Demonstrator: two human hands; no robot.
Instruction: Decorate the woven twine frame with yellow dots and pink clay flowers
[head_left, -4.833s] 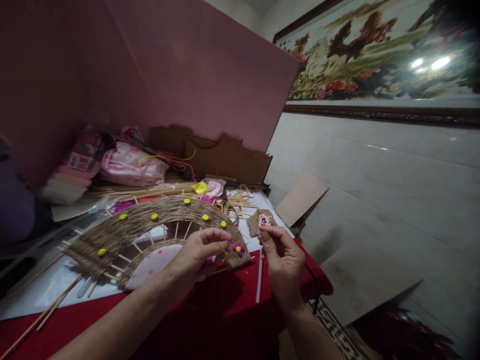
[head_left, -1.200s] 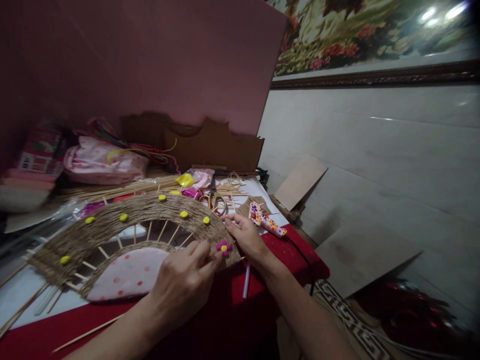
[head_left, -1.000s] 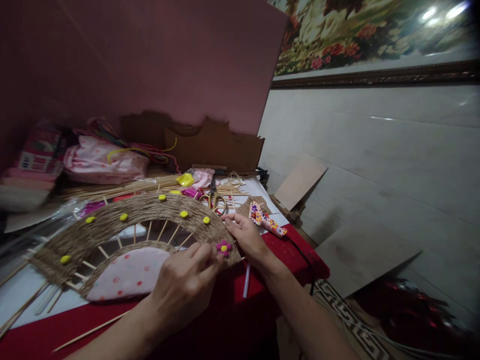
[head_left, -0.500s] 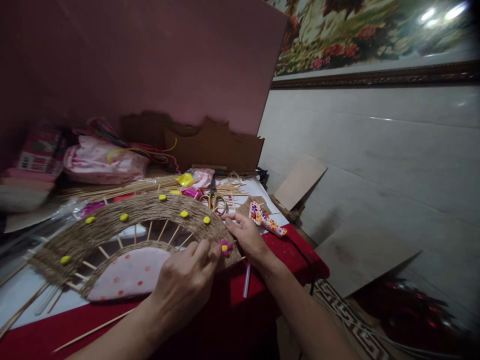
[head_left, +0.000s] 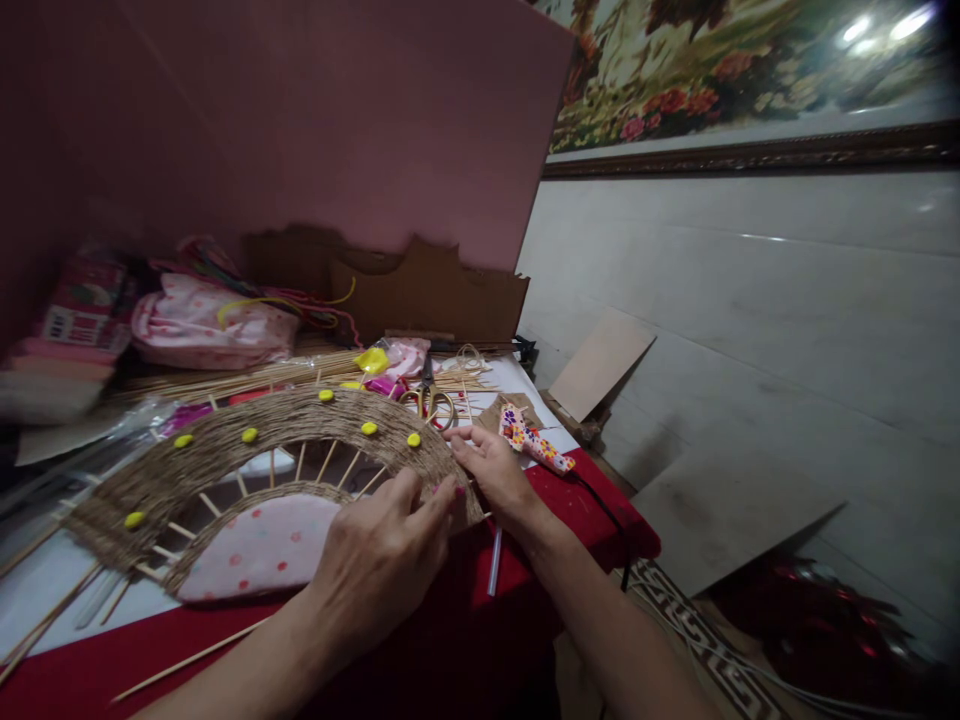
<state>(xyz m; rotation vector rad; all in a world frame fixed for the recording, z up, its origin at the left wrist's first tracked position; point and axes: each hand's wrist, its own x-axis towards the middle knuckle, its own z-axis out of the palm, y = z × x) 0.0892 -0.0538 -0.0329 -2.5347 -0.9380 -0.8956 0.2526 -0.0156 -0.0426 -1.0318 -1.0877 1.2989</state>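
A fan-shaped craft piece (head_left: 262, 460) wrapped in brown twine lies on the table, with wooden sticks joining its wide outer band to a pale polka-dot cloth centre (head_left: 262, 550). Small yellow clay dots (head_left: 368, 428) are spaced along the band. My left hand (head_left: 390, 540) is closed over the band's right end, its fingers pressed on a magenta clay flower (head_left: 458, 490) that they mostly cover. My right hand (head_left: 495, 475) grips the fan's right edge, thumb and fingers around it; part of that grip is hidden.
Behind the fan lie gold-handled scissors (head_left: 429, 402), bundled sticks (head_left: 225, 375) and a yellow clay packet (head_left: 373, 361). A flower-patterned glue gun (head_left: 536, 440) with a black cord rests at the right. A clear glue stick (head_left: 495, 562) overhangs the red cloth (head_left: 600, 500).
The fingers of my left hand have moved slightly right and up, covering most of the flower that showed before. My right hand stays at the fan's edge.
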